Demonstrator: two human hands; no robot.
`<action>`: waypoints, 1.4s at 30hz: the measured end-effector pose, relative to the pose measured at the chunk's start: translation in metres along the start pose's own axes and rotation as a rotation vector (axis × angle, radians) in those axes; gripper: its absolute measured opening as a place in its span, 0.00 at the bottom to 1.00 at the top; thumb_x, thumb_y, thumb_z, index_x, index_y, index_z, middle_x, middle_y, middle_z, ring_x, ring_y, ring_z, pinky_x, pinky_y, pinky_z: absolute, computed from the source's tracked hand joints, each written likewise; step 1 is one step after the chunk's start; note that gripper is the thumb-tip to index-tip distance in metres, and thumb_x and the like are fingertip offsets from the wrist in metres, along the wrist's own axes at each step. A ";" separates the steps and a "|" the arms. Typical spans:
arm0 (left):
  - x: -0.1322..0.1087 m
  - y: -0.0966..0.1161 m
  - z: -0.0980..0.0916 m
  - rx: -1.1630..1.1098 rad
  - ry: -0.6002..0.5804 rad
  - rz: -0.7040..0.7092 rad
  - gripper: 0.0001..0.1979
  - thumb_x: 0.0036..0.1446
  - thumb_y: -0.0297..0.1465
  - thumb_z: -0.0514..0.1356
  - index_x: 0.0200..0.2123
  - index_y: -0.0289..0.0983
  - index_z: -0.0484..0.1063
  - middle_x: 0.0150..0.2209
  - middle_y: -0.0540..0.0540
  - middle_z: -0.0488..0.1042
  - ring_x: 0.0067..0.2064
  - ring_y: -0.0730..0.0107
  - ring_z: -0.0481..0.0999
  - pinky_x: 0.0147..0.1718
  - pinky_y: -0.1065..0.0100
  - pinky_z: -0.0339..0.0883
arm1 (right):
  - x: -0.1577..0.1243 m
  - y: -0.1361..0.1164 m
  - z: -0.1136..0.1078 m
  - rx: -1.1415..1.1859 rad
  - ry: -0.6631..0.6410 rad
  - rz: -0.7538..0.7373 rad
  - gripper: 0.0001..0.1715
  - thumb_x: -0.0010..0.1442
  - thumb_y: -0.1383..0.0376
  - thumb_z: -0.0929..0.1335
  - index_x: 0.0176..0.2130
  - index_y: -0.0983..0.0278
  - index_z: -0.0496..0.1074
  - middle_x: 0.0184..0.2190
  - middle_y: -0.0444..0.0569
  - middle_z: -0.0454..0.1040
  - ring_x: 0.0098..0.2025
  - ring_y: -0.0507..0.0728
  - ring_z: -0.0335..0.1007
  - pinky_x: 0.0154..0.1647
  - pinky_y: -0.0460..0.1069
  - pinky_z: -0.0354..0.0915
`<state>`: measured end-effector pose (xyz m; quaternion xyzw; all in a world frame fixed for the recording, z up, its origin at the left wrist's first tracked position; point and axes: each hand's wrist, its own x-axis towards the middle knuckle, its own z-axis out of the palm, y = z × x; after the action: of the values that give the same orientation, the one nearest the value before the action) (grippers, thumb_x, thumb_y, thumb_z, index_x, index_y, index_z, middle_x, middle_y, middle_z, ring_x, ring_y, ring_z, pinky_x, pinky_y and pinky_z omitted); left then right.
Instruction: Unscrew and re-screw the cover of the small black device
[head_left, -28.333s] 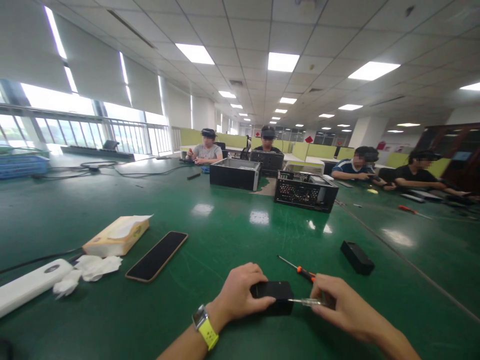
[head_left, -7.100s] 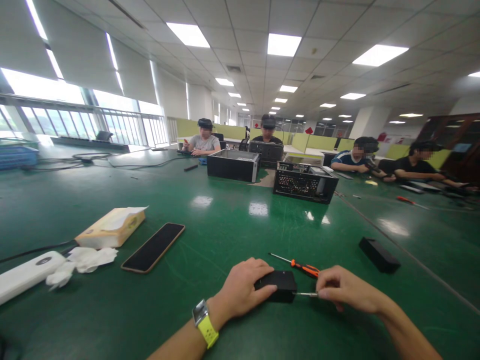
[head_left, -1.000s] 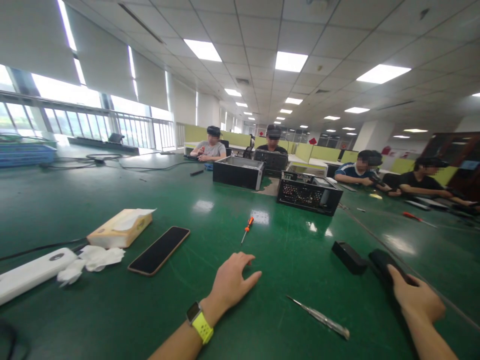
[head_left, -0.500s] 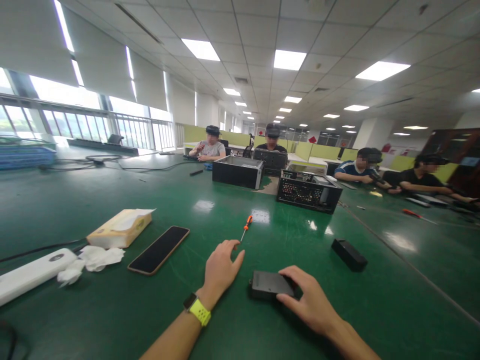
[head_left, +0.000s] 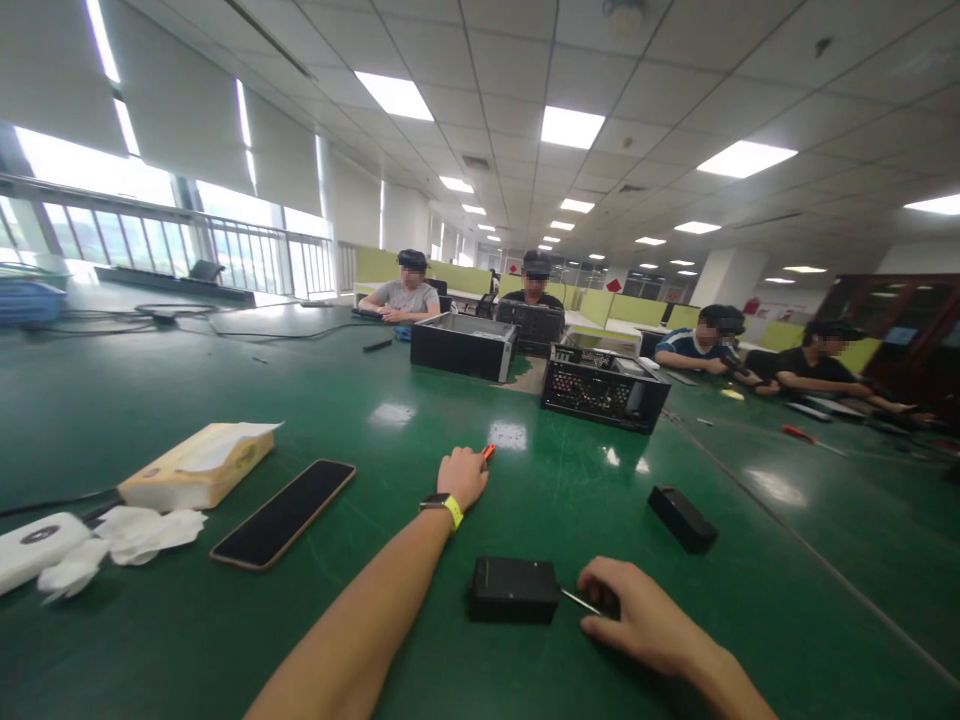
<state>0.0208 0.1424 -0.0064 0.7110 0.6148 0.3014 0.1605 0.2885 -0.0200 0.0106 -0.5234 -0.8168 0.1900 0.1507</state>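
My left hand [head_left: 463, 477], with a lime-banded watch on the wrist, is stretched forward over a screwdriver [head_left: 489, 452]. Its fingers are curled down on it, and only part of the orange handle shows past them. A black rectangular box [head_left: 514, 589] lies on the green table in front of me. My right hand [head_left: 634, 615] is just right of the box, apart from it, with thumb and fingers curved and spread. A thin metal rod [head_left: 579, 601] runs from the box's right side toward that thumb; its far end is hidden by the hand.
A second black block [head_left: 682, 518] lies to the right. On the left are a phone [head_left: 285, 513], a tissue pack [head_left: 202, 465], crumpled tissues [head_left: 142, 532] and a white device [head_left: 37, 550]. Two computer cases [head_left: 604, 390] stand farther back. Several people sit across the table [head_left: 337, 640].
My left hand has reached forward onto the screwdriver. My right hand has let go of the black box, which has turned and shifted slightly left, with the thin rod now showing.
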 end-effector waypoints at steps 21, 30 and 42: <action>-0.142 0.073 -0.052 -0.327 -0.274 0.562 0.11 0.55 0.31 0.65 0.43 0.39 0.74 0.37 0.48 0.77 0.38 0.64 0.74 0.39 0.68 0.67 | -0.002 -0.028 0.031 1.046 0.356 0.029 0.24 0.54 0.46 0.72 0.39 0.63 0.73 0.17 0.41 0.68 0.16 0.49 0.57 0.16 0.44 0.54; -0.128 0.015 -0.050 -0.169 -0.285 0.475 0.31 0.42 0.44 0.74 0.50 0.39 0.74 0.45 0.43 0.75 0.47 0.54 0.73 0.49 0.59 0.66 | 0.006 -0.007 0.011 1.047 0.630 0.153 0.23 0.54 0.48 0.73 0.35 0.65 0.72 0.17 0.41 0.69 0.17 0.50 0.61 0.17 0.45 0.58; -0.133 0.019 -0.042 -0.252 -0.242 0.444 0.15 0.49 0.33 0.69 0.42 0.39 0.77 0.41 0.46 0.76 0.44 0.59 0.74 0.46 0.64 0.66 | -0.001 0.000 0.008 1.013 0.612 0.133 0.20 0.57 0.50 0.72 0.36 0.64 0.73 0.19 0.43 0.71 0.20 0.52 0.65 0.21 0.47 0.62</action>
<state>0.0009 0.0041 0.0062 0.8336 0.3779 0.3161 0.2498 0.2852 -0.0223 0.0036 -0.4673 -0.5092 0.4056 0.5981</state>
